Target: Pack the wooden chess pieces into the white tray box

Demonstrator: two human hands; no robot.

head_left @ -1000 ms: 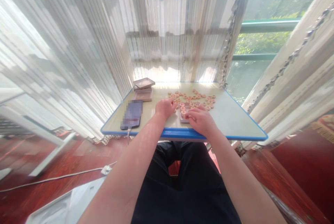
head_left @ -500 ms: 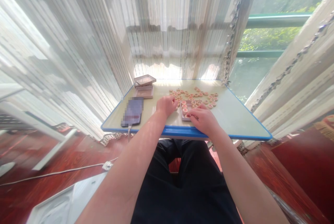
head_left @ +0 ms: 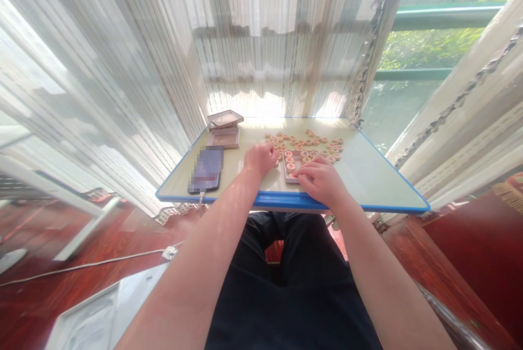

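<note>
This is a home, a sunlit corner by a window. Sheer pleated curtains (head_left: 134, 67) hang from ten to two o'clock, a green railing (head_left: 445, 12) and trees show at one o'clock, and a small blue-edged table (head_left: 368, 176) stands on a polished red wooden floor (head_left: 61, 263).

I have just one view, from the camera on the person's head, looking forward and steeply down past both forearms and the lap to the table (head_left: 368, 176). It sits well back from the work, so the table fills only the middle, with curtains (head_left: 122, 67) behind and to the left, a window (head_left: 429, 56) far right, and floor (head_left: 61, 284) near left.
</note>
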